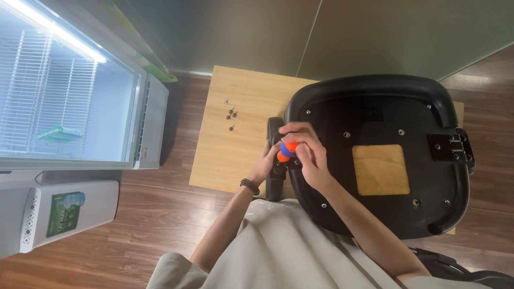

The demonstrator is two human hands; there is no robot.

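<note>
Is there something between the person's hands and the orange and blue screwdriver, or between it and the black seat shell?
Nothing visible. The right hand wraps the orange and blue screwdriver from above, and the left hand touches it from the side. The tool stands at the left edge of the upturned black seat shell; its tip is hidden by the hands.

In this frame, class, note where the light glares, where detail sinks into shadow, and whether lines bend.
Head view: the lit glass-door fridge glares white, washing out its shelves; the black plastic chair seat swallows detail beside the orange-and-blue screwdriver handle; the pale wooden table edges splay from wide-angle distortion; the small dark screws stay sharp.
</note>
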